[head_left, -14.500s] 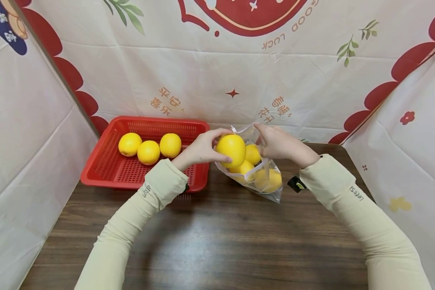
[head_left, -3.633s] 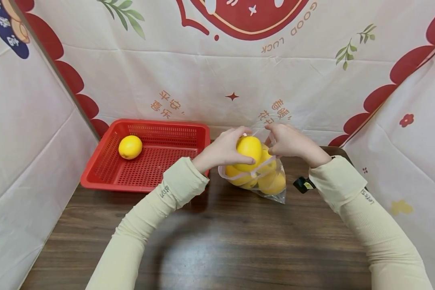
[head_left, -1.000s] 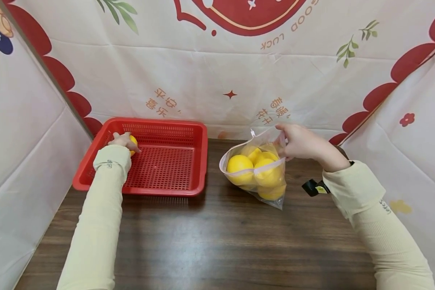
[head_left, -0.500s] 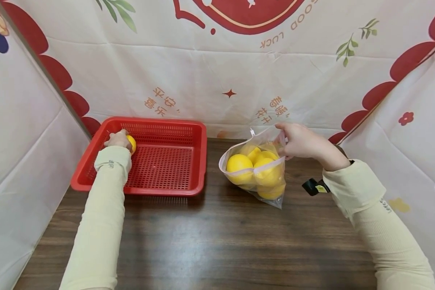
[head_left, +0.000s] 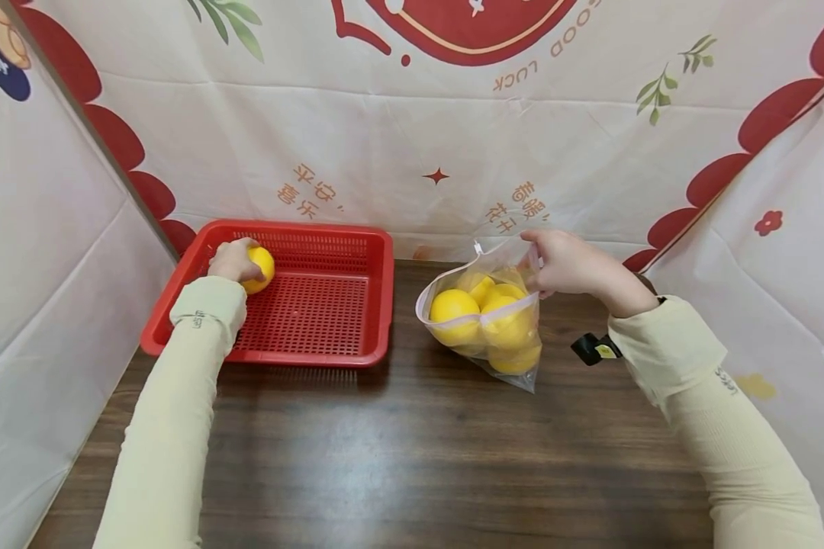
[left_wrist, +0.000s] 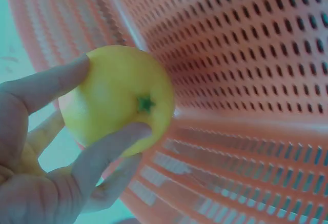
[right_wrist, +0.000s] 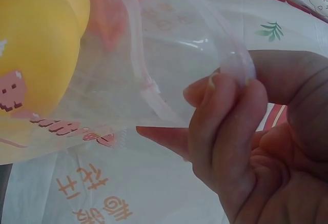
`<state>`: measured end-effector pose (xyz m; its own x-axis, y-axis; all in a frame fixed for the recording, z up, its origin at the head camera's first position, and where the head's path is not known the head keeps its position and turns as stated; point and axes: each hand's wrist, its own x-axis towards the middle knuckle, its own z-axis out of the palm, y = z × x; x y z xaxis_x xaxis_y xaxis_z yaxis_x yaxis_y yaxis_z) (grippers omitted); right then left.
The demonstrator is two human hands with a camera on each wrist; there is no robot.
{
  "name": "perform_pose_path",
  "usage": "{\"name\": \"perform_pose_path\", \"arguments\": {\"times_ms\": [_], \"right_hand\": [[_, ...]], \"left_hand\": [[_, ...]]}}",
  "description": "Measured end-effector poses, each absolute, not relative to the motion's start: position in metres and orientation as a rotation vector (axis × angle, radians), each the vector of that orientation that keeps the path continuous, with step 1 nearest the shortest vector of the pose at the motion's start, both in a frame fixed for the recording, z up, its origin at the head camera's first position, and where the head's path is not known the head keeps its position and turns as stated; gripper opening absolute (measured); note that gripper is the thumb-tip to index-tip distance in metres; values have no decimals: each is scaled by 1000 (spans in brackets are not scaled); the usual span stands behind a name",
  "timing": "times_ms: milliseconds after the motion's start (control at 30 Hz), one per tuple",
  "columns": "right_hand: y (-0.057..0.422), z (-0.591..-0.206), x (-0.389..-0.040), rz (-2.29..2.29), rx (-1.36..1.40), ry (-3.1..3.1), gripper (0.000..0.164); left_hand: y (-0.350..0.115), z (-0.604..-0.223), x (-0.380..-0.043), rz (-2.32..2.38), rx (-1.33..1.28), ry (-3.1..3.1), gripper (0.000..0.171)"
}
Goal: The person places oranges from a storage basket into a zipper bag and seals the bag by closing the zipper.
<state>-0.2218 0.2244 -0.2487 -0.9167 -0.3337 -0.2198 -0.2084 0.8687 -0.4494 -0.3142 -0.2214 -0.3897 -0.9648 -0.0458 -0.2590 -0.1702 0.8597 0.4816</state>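
In the left wrist view, my left hand (left_wrist: 56, 167) grips a round yellow orange (left_wrist: 118, 96) with a green star-shaped stem end. Thumb and fingers wrap its sides. The head view has this hand (head_left: 233, 261) at the left end of the red plastic basket (head_left: 316, 360), inside its rim. Over on the right, my right hand (head_left: 564, 263) pinches the edge of a clear zip bag (head_left: 481, 358), whose mouth gapes toward the left. Several oranges (head_left: 453, 311) lie inside the bag. Close up, the right fingers (right_wrist: 225, 111) squeeze the bag's pale pink zip strip (right_wrist: 136, 44).
Both basket and bag stand on a dark wood-grain table (head_left: 384, 457). A printed white cloth (head_left: 357, 137) rises behind them, with more white cloth walls at both sides. The basket has tall slotted walls and a perforated bottom.
Over the longer span, oranges went from basket to bag. In the last second my left hand took hold of the last basket orange and shifted it slightly right. The right hand stays at the bag.
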Motion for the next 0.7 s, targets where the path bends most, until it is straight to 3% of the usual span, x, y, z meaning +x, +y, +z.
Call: {"name": "perform_pose_path", "arguments": {"times_ms": [300,700], "right_hand": [[222,-250,-223,-595,-431,2746,76],[221,-250,-220,-628,-410,2726,74]], "left_hand": [[-176,-369,-300,921,217,2848,66],[-97,-330,-253,1086,742,2837,66]]}}
